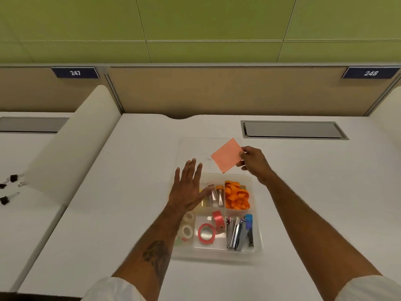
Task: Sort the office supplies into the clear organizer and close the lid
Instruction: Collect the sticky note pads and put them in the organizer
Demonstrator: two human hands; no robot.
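Salmon-pink sticky pad is pinched at its right edge by my right grip, thumb and fingers curled on it, held in the air. It sits just past the far wall of the clear organizer, over the see-through lid lying flat on the tabletop behind it.

Key relation: the tray is toward me and below the pad, so the move is pull back and down. Pad is square, no long axis, but it hangs diamond-wise with one corner aimed at the tray. I judge it needs a twist to square up with the dividers.

Left grip is spread flat, holding nothing, over the tray's rear-left corner, thumb crossing in front of the small vials. It hides that bay, so I can't tell what's free there. Rear-right holds orange bands. Front row: clear tape, pink tape, staplers.

Right grip is the nearer one to the pad's drop. Lid not yet shut.
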